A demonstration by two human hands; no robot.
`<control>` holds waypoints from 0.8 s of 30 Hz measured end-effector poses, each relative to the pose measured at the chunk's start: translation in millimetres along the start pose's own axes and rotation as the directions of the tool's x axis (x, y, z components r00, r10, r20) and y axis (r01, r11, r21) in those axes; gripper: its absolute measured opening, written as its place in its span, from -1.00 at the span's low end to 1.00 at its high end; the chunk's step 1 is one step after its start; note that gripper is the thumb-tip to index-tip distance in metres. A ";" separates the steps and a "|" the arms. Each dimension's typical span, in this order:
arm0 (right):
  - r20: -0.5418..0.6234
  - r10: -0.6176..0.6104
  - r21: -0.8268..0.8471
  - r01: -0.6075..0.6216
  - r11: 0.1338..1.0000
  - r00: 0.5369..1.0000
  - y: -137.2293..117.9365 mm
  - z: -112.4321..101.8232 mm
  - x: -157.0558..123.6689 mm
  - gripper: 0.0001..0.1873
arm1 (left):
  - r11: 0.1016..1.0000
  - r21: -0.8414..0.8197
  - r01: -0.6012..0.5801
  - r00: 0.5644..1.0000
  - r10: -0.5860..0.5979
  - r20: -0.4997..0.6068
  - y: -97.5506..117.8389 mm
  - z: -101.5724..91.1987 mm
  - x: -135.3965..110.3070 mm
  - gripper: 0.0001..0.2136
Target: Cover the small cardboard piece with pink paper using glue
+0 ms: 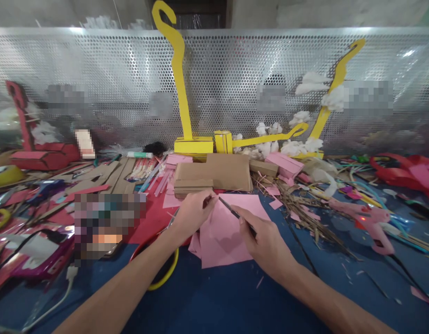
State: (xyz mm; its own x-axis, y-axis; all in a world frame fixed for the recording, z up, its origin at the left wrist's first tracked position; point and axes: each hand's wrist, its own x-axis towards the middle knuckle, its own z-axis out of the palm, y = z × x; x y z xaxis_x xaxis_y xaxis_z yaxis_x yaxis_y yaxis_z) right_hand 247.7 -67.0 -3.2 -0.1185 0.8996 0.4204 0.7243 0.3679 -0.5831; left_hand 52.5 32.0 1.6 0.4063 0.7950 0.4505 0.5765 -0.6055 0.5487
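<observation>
My left hand [193, 212] pinches the upper left edge of a pink paper sheet [224, 236] lying on the blue table [214, 297]. A thin dark pen [235, 214] is gripped in my right hand [265, 239], its tip pointing up-left onto the paper near my left fingers. More pink sheets lie stacked under the top one. Just behind the paper sit brown cardboard pieces [214, 174].
A yellow cardboard hook shape [181, 79] stands on a yellow box against the perforated metal screen [96, 69]. A pink glue gun [371, 222] lies right, beside dry sticks [305, 211]. Red paper, a yellow-rimmed ring [165, 273] and clutter fill the left.
</observation>
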 end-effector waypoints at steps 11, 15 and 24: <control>0.020 0.024 0.035 -0.025 0.999 1.000 -0.2 -1.1 -3.0 -0.57 | 0.999 0.020 0.037 0.999 -0.037 -0.009 -2.4 1.6 0.4 -0.76; -0.012 0.049 0.034 -0.049 0.998 0.999 -2.9 -3.4 -1.3 -0.57 | 0.999 0.024 0.039 0.999 -0.039 -0.007 -2.6 3.6 0.3 -0.77; 0.018 0.052 0.052 -0.053 0.997 0.998 -2.4 -1.9 0.8 -0.56 | 0.999 0.031 0.034 0.999 -0.035 0.003 -0.4 6.2 -0.8 -0.79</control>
State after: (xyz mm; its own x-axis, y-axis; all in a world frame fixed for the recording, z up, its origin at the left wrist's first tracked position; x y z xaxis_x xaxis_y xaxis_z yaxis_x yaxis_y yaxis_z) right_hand 247.2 -67.7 -0.1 -0.0925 0.9215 0.3772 0.6931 0.3316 -0.6401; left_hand 56.3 31.8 -3.3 0.3885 0.8156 0.4288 0.6117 -0.5763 0.5419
